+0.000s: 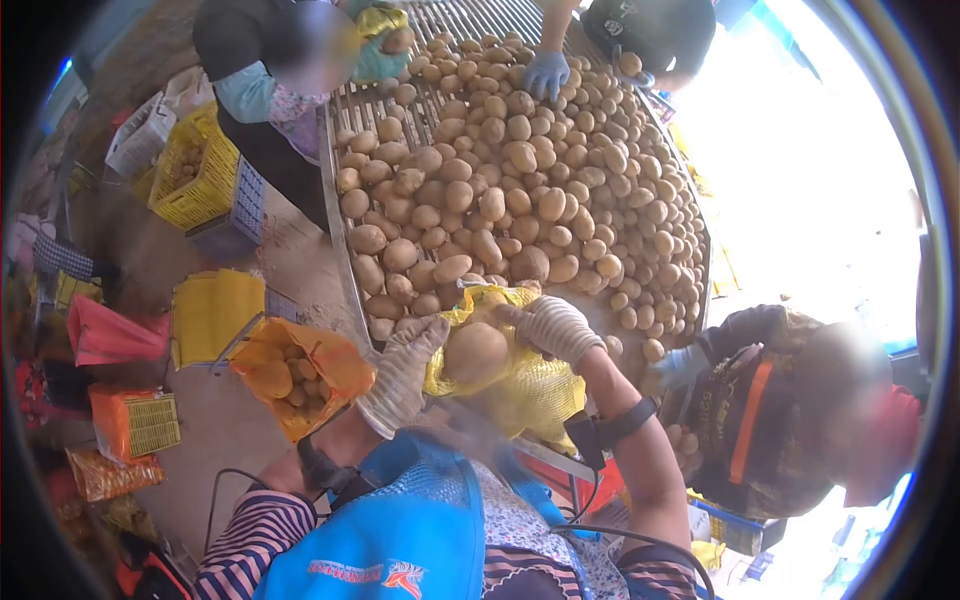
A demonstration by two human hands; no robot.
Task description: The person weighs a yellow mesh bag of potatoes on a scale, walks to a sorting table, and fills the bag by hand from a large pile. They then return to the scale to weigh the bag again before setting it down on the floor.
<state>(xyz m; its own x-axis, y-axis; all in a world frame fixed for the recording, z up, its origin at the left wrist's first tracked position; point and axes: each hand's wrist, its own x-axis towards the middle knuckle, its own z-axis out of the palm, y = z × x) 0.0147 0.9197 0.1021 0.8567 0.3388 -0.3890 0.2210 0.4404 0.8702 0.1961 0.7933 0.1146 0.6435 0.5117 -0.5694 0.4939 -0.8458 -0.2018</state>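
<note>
Up close, large tan potato [476, 352] — smooth, rounded, over yellow mesh bag [520, 385]

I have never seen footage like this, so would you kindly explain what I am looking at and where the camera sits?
There is no machine here: the single picture comes from a camera worn on a person's head, looking down at their own two gloved hands. The left hand and the right hand hold open a yellow mesh sack, and a large potato sits in its mouth between them. In front lies a slatted metal sorting table heaped with potatoes. Other people work around it: one blue-gloved hand reaches into the heap from the far end, and another person stands at the right. On the floor to the left are an orange mesh bag of potatoes and a yellow crate.
</note>
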